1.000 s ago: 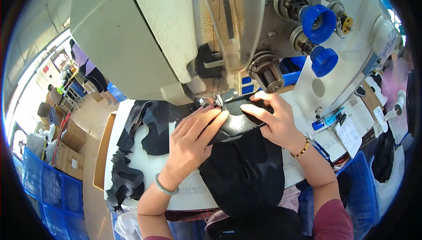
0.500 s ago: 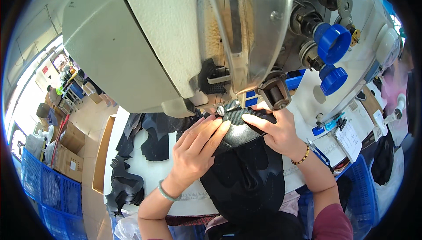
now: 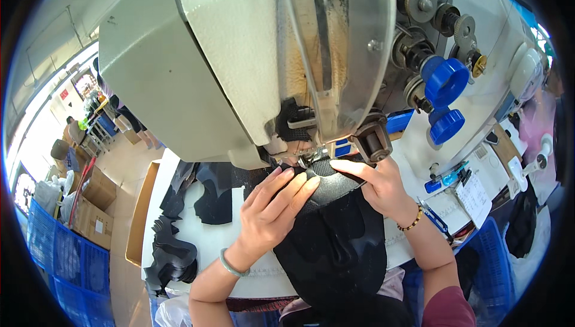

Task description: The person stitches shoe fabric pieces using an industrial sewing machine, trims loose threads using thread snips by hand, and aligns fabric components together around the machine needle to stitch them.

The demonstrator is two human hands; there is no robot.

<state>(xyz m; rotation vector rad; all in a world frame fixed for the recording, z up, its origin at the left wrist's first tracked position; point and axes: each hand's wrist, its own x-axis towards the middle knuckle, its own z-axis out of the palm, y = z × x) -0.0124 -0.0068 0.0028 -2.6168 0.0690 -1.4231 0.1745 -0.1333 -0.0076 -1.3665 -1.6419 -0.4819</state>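
Observation:
Under the presser foot (image 3: 315,158) of a large pale sewing machine (image 3: 233,57) lies a black mesh fabric piece (image 3: 335,188) with a shiny patch. My left hand (image 3: 271,207) rests on its left side, fingers stretched out and fingertips close to the foot. On the right, my right hand (image 3: 384,188) grips the edge, one finger pointing along the top toward the foot; its other fingers are partly hidden behind the machine. A larger black panel with a smooth curved overlay (image 3: 332,255) reaches from below the hands over the table's near edge toward my lap.
Cut black pieces (image 3: 214,195) and a stack of wavy dark pieces (image 3: 171,252) lie on the white table (image 3: 254,285) at left. Blue tension knobs (image 3: 444,80) jut out at upper right. A handwritten paper (image 3: 474,195), blue-handled snips (image 3: 436,219) and a blue basket (image 3: 491,261) sit at right.
The view has shifted slightly, so the machine appears lower and further right. Both hands stay on the fabric; the piece's shiny patch appears turned a little beneath them.

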